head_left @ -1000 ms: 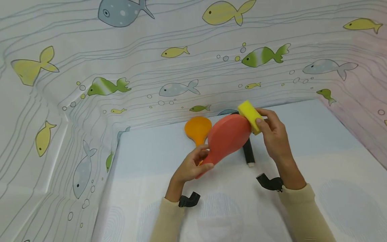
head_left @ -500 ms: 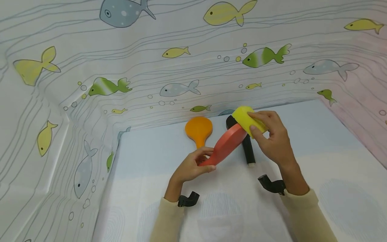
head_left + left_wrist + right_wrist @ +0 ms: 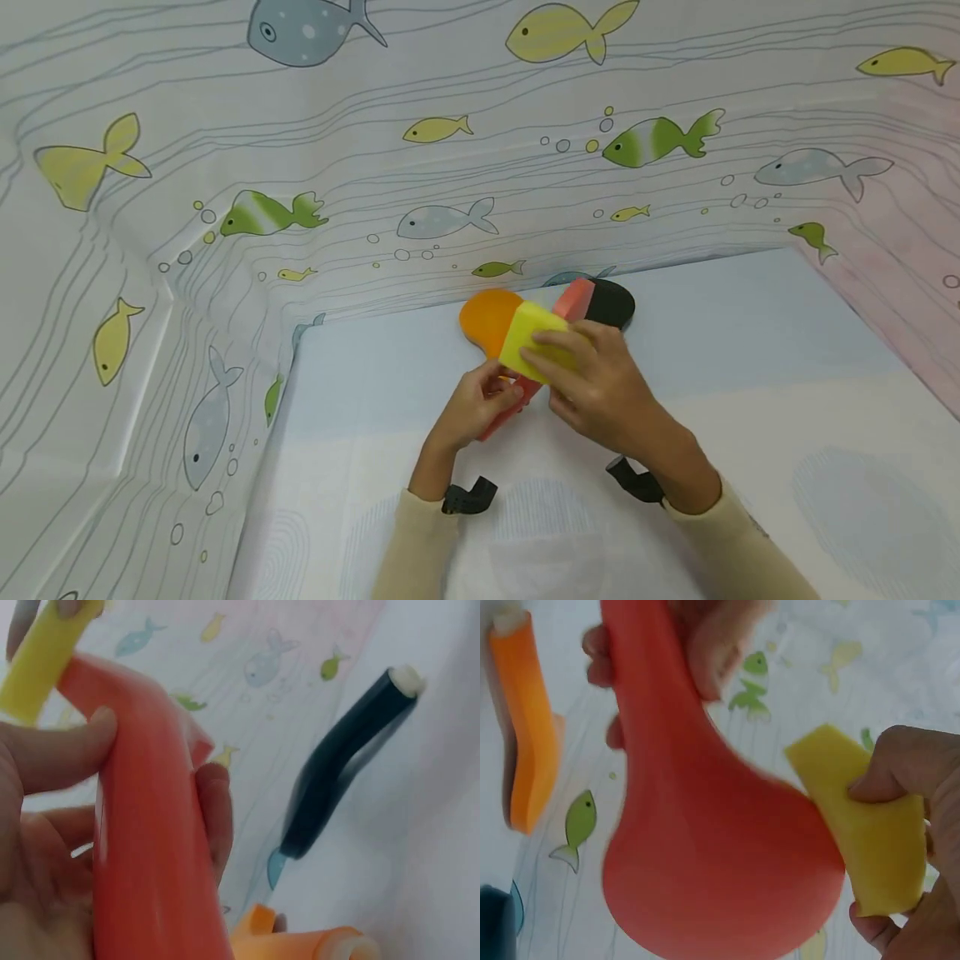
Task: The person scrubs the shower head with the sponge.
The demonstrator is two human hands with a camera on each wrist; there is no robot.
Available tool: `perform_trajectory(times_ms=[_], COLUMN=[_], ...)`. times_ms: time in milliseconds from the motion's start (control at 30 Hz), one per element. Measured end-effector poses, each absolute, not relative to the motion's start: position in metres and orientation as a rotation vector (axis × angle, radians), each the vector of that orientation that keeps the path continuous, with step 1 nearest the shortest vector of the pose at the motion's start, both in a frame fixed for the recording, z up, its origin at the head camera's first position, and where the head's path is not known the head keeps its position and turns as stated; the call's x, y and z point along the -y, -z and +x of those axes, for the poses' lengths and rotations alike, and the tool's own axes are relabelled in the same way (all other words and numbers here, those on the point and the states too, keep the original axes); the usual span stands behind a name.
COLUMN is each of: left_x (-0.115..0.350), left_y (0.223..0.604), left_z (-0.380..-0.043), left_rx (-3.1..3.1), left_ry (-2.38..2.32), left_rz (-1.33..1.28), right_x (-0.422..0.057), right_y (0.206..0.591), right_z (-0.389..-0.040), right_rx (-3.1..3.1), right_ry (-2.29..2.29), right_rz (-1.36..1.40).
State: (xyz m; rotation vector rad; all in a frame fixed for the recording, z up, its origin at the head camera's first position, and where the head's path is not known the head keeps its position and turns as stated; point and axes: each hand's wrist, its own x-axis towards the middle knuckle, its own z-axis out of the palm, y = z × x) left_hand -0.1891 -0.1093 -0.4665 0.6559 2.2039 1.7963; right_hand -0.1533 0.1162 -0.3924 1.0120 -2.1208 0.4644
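Observation:
My left hand (image 3: 468,408) grips the handle of a red, paddle-shaped handheld shower head (image 3: 720,855), held above the table and tilted up to the right. In the head view only its edge and part of the handle show. My right hand (image 3: 603,383) holds a yellow sponge (image 3: 528,333) between thumb and fingers. The right wrist view shows the sponge (image 3: 870,832) against the side edge of the round red head. Behind the hands lie an orange shower head (image 3: 483,317) and a black one (image 3: 611,304), their handles mostly covered in the head view.
A pale table cover (image 3: 375,392) with printed circles lies under everything. Fish-printed sheeting (image 3: 337,183) rises at the back and sides. Each wrist wears a small black camera, such as the left wrist's camera (image 3: 468,496).
My right hand has moved left with the sponge, from the red shower head's far end down its side. The left hand has turned the red head, first nearly edge-on, then steeper.

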Motion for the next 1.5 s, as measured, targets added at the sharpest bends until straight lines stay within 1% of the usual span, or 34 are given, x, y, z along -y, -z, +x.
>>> perform_trajectory(times_ms=[167, 333, 433, 600, 800, 1067, 1333, 1500], left_x=[0.11, 0.111, 0.109, 0.107, 0.109, 0.11, 0.111, 0.113], left_y=[0.466, 0.465, 0.462, 0.462, 0.461, 0.458, 0.454, 0.447], left_z=[-0.187, -0.185, -0.185, -0.186, -0.186, -0.187, -0.187, -0.183], left_rx=[-2.136, -2.076, -2.069, -2.029, -1.889, -1.778, -1.63, -1.5], left_ry=[-1.924, -1.985, -1.968, -1.937, -1.958, -2.105, -2.298, -2.425], left_rz=[0.567, 0.47, 0.434, 0.387, 0.347, 0.196, 0.189, 0.222], right_x=[-0.101, -0.105, -0.113, -0.128, -0.13, -0.115, -0.107, -0.098], right_y=[0.402, 0.404, 0.403, 0.398, 0.402, 0.41, 0.416, 0.418], right_z=[-0.152, -0.157, -0.162, -0.168, -0.171, -0.171, -0.169, -0.164], right_rx=[2.156, 2.123, 2.081, 2.037, 2.055, 2.083, 2.075, 2.125], right_ry=[-0.321, -0.339, -0.413, -0.642, -0.762, -0.643, -0.539, -0.563], right_rz=[1.088, 1.085, 1.048, 0.91, 0.821, 0.899, 1.0, 1.137])
